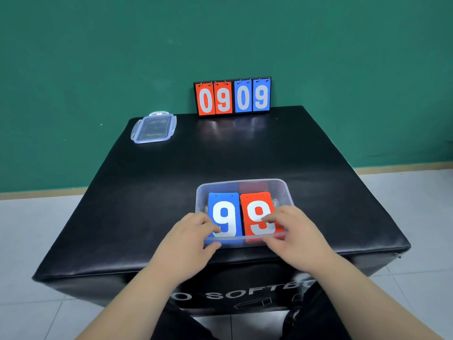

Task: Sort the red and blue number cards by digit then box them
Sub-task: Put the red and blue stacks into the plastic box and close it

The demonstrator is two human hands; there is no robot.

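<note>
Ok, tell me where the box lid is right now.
In the head view the clear lid lies flat on the black table at its far left corner, left of the flip scoreboard, apart from the open box at the near edge.

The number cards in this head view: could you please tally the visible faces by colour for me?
Red cards: 3 (two on the scoreboard, one in the box)
Blue cards: 3 (two on the scoreboard, one in the box)
Total: 6 faces showing; any cards stacked beneath are hidden.
</note>
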